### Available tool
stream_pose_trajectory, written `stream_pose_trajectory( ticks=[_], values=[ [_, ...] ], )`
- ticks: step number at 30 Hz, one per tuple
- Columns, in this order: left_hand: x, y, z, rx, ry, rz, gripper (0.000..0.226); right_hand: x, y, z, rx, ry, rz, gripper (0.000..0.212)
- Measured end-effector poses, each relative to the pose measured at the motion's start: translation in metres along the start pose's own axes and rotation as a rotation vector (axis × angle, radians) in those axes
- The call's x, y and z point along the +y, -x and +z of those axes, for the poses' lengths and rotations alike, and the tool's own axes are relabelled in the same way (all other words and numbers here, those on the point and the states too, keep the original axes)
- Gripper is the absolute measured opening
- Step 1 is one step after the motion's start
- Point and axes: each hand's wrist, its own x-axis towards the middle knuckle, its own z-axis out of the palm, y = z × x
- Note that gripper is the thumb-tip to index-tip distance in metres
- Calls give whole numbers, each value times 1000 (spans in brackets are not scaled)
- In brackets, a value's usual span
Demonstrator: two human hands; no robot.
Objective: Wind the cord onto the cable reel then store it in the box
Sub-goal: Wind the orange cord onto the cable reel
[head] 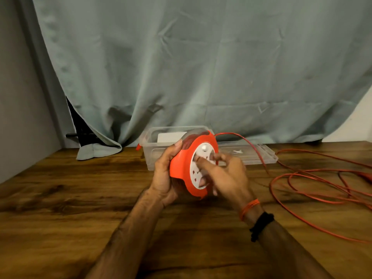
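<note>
An orange cable reel [184,164] with a white socket face is held up above the wooden table [60,198]. My left hand [165,178] grips its rim from the left, thumb over the top. My right hand [225,176] is blurred in front of the white face, fingers on it. Some cord is wound on the reel. The orange cord [302,184] leaves the reel's top, arcs right and lies in loose loops on the table. The clear plastic box [149,147] stands open just behind the reel.
The box's clear lid [261,156] lies flat to the right of the box. A grey-green curtain [191,67] hangs behind the table, its hem resting on the back left. A white card lies inside the box. Bare wood lies in front and left.
</note>
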Motion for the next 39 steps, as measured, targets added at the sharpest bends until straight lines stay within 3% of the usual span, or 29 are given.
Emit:
stream_pose_trajectory(
  ticks=[1, 3, 8, 11, 13, 17, 21, 26, 33, 36, 39],
  values=[
    [-1, 0, 1, -12, -10, -2, 55, -2, 0, 0, -47, -158, 143, 52],
    [0, 0, 2, -45, -5, -27, 58, -4, 1, -2, -108, -253, 253, 45],
    [2, 1, -1, -77, 24, -39, 57, -9, 2, -7, -148, -185, 188, 40],
    [2, 0, -2, -34, 68, -19, 56, -7, -3, -12, -28, 16, 17, 35],
    [3, 0, -1, 6, 103, -9, 57, -3, -4, -18, 76, 285, -217, 34],
    [5, 0, -4, 67, 126, -26, 69, 1, -2, -24, 85, 684, -659, 53],
    [7, 1, -5, 71, 122, -31, 66, 3, -2, -24, -28, 798, -755, 66],
    [7, 3, -4, 68, 117, -63, 66, 5, -1, -22, -33, 812, -849, 68],
    [5, 3, -1, 3, 81, -115, 59, 9, -4, -22, -38, 812, -844, 66],
    [4, 3, -3, 23, 50, -91, 59, 9, -2, -21, 38, 805, -831, 64],
    [4, 3, -3, -18, 31, -45, 56, 7, 2, -12, 110, 608, -545, 67]
  ],
)
